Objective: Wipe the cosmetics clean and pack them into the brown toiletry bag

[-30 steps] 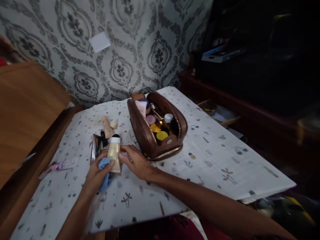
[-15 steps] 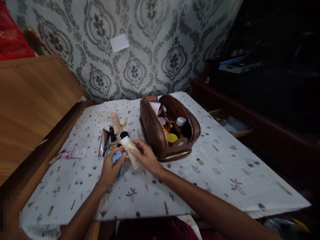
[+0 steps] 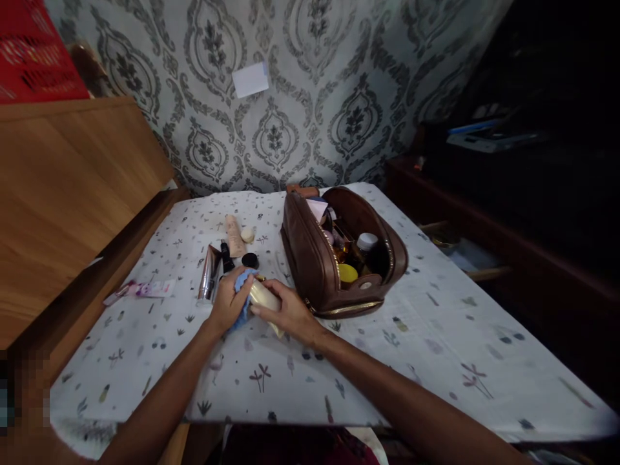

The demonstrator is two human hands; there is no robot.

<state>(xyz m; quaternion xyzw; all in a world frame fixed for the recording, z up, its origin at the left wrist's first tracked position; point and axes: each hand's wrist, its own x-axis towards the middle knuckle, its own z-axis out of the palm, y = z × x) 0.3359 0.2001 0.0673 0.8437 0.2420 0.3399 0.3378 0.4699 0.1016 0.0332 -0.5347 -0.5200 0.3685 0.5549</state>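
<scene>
My right hand grips a cream-coloured squeeze tube, tilted over the table. My left hand is closed on a blue cloth, pressed against the tube's upper end and covering its cap. Just beyond the hands lie a round black lid or jar, a silver tube, a small black item, a beige tube and a small cream round piece. Right of my hands stands an unzipped brown toiletry bag with bottles and jars inside, among them a yellow lid.
A patterned white cloth covers the table. A pink and white tube lies near its left edge, beside a wooden panel. The papered wall rises behind. On the right is an open drawer.
The blue cloth in my left hand has come up onto the capped end of the tube, which now points lower. The whole view has shifted slightly.
</scene>
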